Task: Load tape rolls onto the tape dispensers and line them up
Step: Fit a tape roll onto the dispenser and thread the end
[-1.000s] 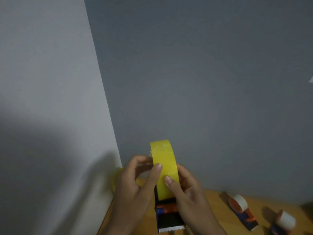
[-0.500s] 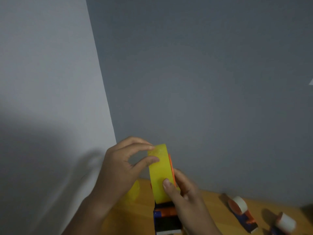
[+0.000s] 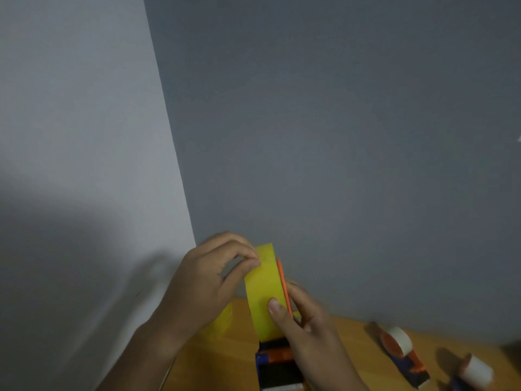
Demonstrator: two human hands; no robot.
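- Above the tabletop's (image 3: 234, 359) left end, the left hand (image 3: 203, 283) pinches the upper rim of the yellow tape roll (image 3: 263, 292), thumb and curled fingers meeting at its top left edge.
- The right hand (image 3: 307, 331) grasps the same roll from the other side: its thumb presses flat on the yellow face low down, while the remaining fingers wrap behind, over the orange side plate (image 3: 282, 283) showing as a thin strip along the roll's right edge.
- The roll stands on edge, seated in the held tape dispenser (image 3: 277, 368), whose blue, orange and black body runs down to the bottom of the view, with a pale toothed strip at its near end.
- Behind the left wrist, a second yellow roll (image 3: 221, 320) sits on the tabletop near the left edge, partly hidden and blurred.
- Well apart, toward the right end of the tabletop, a loaded dispenser (image 3: 400, 354) carries a whitish roll on an orange hub.
- Just beside that, nearer the right edge, another dispenser (image 3: 473, 375) with a whitish roll lies blurred.
- Two walls (image 3: 338, 136) meet in a corner behind the hands.
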